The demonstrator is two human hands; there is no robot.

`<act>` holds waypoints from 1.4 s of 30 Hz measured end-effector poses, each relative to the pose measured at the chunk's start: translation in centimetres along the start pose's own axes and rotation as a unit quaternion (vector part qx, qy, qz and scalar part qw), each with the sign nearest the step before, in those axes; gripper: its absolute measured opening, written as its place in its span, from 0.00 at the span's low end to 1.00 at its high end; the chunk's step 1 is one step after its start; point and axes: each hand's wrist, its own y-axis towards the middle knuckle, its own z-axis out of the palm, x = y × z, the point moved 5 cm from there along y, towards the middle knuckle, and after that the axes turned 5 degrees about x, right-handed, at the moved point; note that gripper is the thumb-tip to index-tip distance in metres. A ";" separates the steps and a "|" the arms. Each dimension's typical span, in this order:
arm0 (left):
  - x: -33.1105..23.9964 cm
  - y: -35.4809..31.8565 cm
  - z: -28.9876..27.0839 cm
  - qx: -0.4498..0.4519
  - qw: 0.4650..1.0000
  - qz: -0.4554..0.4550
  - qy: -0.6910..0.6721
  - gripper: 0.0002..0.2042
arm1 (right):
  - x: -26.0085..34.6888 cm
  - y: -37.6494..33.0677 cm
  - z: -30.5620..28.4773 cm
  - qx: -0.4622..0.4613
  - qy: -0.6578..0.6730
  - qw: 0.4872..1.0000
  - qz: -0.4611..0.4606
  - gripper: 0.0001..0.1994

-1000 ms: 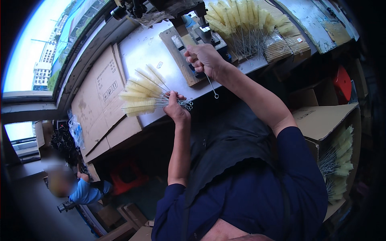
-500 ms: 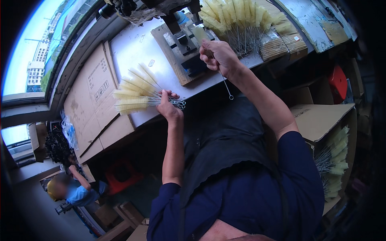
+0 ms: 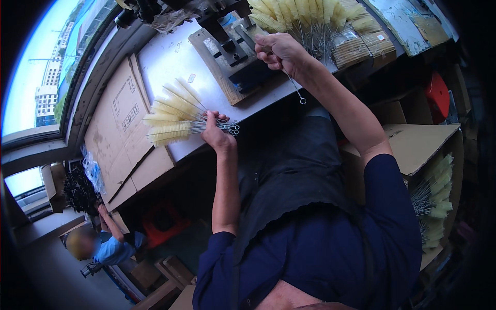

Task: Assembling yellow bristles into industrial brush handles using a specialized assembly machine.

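A fan of yellow-bristled wire brushes (image 3: 170, 116) is gripped in my left hand (image 3: 216, 133) over the table's near edge. Their twisted wire stems pass through my closed fingers, and the looped ends stick out on the right. My right hand (image 3: 283, 53) is closed on one more wire brush (image 3: 298, 92), beside a dark metal fixture (image 3: 237, 57). This brush's stem and end loop hang below my fist; its bristle end is hard to make out behind my fingers. The fixture is mounted on a wooden board (image 3: 217, 70), under a black machine head (image 3: 219, 26).
A large pile of similar brushes (image 3: 305, 18) lies behind my right hand, beside wrapped bundles (image 3: 361, 49). Flattened cardboard (image 3: 111, 121) covers the table's left part. An open carton (image 3: 429, 139) with more brushes stands at my right. Another person (image 3: 111, 248) is at the lower left.
My right hand has shifted slightly up and right with its brush, whose bristles showed beside the fixture before. My left hand keeps its bunch. The other person's arm has moved.
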 end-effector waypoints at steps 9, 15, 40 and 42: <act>-0.3 -0.2 0.7 -0.002 0.999 0.032 0.035 0.04 | 0.1 -1.1 0.2 0.009 -0.025 1.000 0.017 0.14; -0.5 -0.4 1.2 0.027 0.999 0.029 0.030 0.04 | 0.4 -0.3 0.0 -0.012 -0.054 0.998 0.013 0.13; 0.2 -1.1 1.4 0.035 0.999 -0.003 0.003 0.04 | 1.6 -1.8 -1.6 -0.171 -0.596 0.738 -0.266 0.18; 0.5 -1.0 1.5 0.032 0.999 -0.010 0.004 0.04 | 2.1 -1.7 -1.2 -0.162 -0.589 0.756 -0.236 0.18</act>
